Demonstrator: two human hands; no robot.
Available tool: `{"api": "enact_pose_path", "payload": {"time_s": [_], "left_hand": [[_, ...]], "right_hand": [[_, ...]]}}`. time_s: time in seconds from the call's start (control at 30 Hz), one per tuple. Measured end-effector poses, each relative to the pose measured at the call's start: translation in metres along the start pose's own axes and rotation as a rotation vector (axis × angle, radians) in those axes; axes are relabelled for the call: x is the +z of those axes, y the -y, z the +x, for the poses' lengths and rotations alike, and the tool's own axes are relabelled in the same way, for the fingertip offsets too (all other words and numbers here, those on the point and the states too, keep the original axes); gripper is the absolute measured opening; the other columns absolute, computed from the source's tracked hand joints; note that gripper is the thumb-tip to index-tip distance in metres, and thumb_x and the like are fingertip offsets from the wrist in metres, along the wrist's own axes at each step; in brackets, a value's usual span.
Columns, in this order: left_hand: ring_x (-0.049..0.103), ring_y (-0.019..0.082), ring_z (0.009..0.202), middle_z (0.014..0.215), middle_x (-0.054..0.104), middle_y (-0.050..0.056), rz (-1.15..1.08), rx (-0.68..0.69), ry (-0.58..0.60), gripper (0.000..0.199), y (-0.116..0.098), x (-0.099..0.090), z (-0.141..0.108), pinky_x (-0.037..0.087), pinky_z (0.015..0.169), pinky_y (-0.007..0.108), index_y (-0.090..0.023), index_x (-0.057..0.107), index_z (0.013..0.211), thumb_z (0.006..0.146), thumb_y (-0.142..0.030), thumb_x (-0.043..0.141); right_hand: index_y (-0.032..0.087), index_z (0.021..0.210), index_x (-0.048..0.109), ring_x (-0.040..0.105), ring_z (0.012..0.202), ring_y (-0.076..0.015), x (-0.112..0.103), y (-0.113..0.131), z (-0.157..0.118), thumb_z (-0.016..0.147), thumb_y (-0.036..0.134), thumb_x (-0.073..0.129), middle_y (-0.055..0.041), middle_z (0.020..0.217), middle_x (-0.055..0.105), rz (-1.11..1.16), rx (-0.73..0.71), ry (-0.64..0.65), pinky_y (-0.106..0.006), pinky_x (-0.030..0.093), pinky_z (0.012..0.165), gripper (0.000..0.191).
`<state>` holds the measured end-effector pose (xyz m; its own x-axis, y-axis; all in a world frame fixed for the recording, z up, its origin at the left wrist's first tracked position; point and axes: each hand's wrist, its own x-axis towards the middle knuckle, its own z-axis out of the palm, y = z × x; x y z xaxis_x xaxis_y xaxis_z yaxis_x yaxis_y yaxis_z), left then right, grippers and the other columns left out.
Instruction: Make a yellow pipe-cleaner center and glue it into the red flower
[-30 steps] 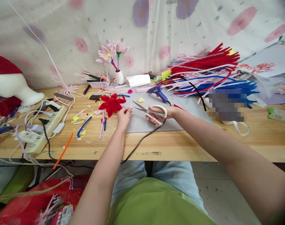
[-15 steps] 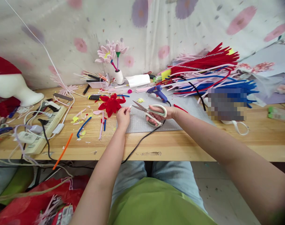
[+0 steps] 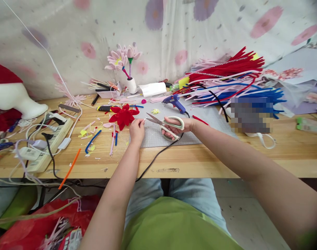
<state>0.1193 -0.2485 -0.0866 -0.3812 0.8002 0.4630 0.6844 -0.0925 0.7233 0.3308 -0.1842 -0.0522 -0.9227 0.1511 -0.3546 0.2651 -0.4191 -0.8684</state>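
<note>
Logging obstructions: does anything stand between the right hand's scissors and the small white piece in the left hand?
Nothing visible does: the scissors reach close to the white piece in the left hand; whether they touch is unclear.

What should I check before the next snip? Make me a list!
1. Scissors held in the right hand: ok.
2. Tiny white piece pinched in the left hand: ok.
3. Left fingertips well away from the blades: not ok, they're very close.
4. Red flower out from between the blades: ok.
5. Glue gun cool: cannot tell.
6. Black cord not touching the scissors: cannot tell.
</note>
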Motion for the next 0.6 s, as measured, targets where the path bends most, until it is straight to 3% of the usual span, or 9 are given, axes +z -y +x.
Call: {"api": "enact_pose_path", "payload": {"time_s": [0.6], "left_hand": [[0.058,0.018,0.080,0.078,0.063,0.006,0.083,0.044,-0.008,0.012,0.0003,-0.0009,-0.0002,0.043,0.076,0.029,-0.018,0.062,0.074,0.080,-0.019,0.052]], "right_hand": [[0.008,0.086,0.058,0.053,0.058,-0.0114,-0.0012,0.0018,-0.0015,0.081,0.068,0.030,-0.0043,0.063,0.054,0.016,0.004,0.036,-0.024,0.046,0.054,0.066]]}}
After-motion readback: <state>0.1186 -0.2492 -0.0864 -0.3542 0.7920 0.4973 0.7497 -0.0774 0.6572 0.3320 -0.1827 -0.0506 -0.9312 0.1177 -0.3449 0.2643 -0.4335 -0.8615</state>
